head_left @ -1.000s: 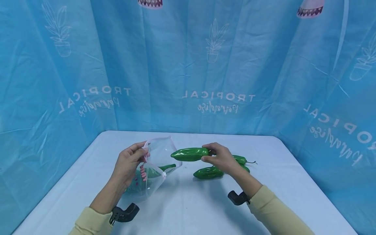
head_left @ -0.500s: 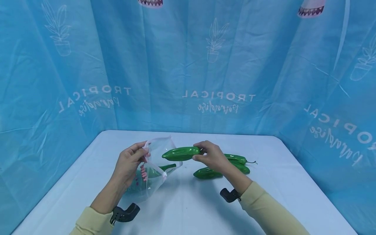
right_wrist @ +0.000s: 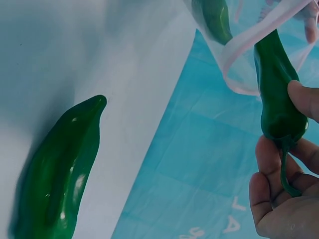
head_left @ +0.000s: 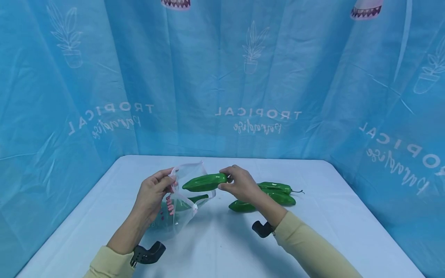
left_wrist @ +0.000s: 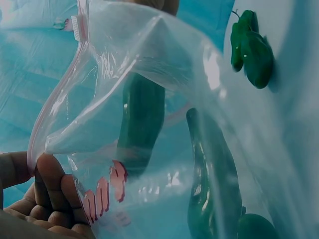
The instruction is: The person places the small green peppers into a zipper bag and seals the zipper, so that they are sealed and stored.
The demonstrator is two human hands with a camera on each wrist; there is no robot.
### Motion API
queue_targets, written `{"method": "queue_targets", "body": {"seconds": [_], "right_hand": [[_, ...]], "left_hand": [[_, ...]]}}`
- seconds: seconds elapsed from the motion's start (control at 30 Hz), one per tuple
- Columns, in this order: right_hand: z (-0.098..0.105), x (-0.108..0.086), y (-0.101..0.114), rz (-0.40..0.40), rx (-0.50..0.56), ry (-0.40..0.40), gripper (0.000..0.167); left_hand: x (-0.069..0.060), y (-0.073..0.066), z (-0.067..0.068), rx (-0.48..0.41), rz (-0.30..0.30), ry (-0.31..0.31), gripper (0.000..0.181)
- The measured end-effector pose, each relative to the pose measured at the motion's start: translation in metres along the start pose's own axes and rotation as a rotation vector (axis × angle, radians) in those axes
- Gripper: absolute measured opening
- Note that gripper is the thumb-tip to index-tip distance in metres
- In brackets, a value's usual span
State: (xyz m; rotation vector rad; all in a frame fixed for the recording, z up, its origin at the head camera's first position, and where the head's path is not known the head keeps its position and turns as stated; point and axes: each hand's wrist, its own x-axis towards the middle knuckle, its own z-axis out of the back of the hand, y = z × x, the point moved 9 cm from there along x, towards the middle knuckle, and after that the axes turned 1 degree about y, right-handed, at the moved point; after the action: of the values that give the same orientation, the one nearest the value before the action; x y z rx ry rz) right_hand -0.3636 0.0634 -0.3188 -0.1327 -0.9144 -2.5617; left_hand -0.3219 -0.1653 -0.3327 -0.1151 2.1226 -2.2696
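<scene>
My left hand [head_left: 152,193] pinches the pink-edged rim of a clear zip bag [head_left: 184,218], holding its mouth apart. Inside the bag lies a green pepper [left_wrist: 214,184], with part of another green pepper [left_wrist: 256,228] beside it in the left wrist view. My right hand [head_left: 240,184] grips a long green pepper [head_left: 205,182] by its stem end. Its pointed end faces left and has passed the bag's rim, as the right wrist view shows, while the stem [right_wrist: 285,172] hangs between my fingers.
Several green peppers [head_left: 281,198] lie together on the white table [head_left: 222,247], right of the bag and partly behind my right forearm. A blue printed curtain [head_left: 194,77] surrounds the table at the back and sides. A black wrist camera [head_left: 149,253] sits on each wrist.
My right hand has moved left with the pepper, bringing its tip from the edge of the bag's mouth to inside it. The left hand and the bag have stayed nearly still.
</scene>
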Motion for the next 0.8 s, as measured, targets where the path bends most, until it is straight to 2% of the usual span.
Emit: {"method": "queue_targets", "body": {"seconds": [0.8], "right_hand": [[-0.017,0.012,0.036,0.087,-0.124,0.025,0.044]], "left_hand": [[0.0,-0.002,0.0,-0.027,-0.002,0.01,0.042]]}}
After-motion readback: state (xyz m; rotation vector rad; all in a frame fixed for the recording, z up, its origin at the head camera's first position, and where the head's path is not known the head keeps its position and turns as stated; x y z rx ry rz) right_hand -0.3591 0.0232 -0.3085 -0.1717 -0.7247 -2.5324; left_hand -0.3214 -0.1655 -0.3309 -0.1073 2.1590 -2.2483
